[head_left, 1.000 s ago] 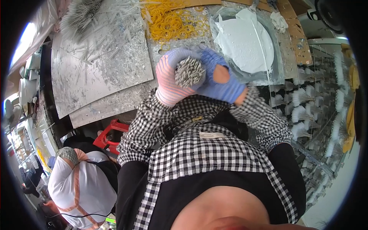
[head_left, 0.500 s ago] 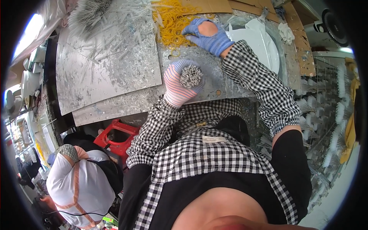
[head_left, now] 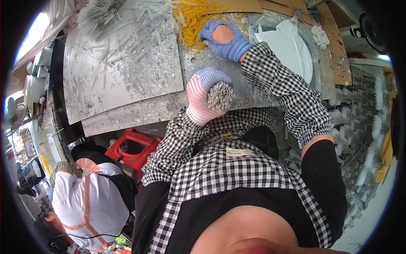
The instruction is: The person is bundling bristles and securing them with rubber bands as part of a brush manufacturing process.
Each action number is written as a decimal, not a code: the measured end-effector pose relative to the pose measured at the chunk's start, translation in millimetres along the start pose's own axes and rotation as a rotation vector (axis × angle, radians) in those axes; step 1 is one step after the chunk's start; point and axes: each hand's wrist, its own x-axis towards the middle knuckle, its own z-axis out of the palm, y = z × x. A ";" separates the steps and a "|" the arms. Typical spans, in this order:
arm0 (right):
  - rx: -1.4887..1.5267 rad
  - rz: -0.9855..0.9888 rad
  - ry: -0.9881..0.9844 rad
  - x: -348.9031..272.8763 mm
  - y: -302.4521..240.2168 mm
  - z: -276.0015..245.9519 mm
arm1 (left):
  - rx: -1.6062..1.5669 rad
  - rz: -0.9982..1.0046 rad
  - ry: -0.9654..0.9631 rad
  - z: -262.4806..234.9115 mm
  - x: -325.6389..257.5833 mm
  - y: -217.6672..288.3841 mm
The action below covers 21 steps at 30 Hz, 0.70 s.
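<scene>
My left hand [head_left: 202,96], in a striped pink and blue glove, is closed around a tight bundle of thin grey strands [head_left: 220,96]. The strands' cut ends face up over the table's near edge, and the rest of the bundle is hidden by the hand. My right hand [head_left: 224,40], in a blue glove with a hole over its back, rests at the side of a pile of yellow rubber bands [head_left: 192,25]. Its fingers are curled together, and whatever they pinch is hidden from this view.
Loose clear strips [head_left: 122,46] lie on a grey board [head_left: 84,91] at the left, below a large spread bundle of strands [head_left: 97,17]. A tub of white paste [head_left: 281,46] stands right of my right hand. A red stool [head_left: 131,148] and another person [head_left: 91,203] are at the lower left.
My left hand has shifted slightly right and tipped the bundle toward me. My right hand's fingers, stretched over the rubber bands before, are now drawn in at the pile's side.
</scene>
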 end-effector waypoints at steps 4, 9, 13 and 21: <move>0.356 0.097 0.035 -13.4 0.5 -28.7 | -0.010 -0.112 0.080 -5.2 -1.3 -1.9; 1.003 0.434 -0.032 -46.6 -25.4 -70.6 | -0.356 -0.374 0.322 -22.4 10.2 3.6; 1.132 0.424 -0.162 -74.5 -54.9 -86.8 | -0.118 -0.240 0.194 -27.0 16.3 14.5; 1.725 0.053 -0.122 -113.7 -75.8 -129.5 | -0.263 -0.446 0.040 -23.7 22.0 16.7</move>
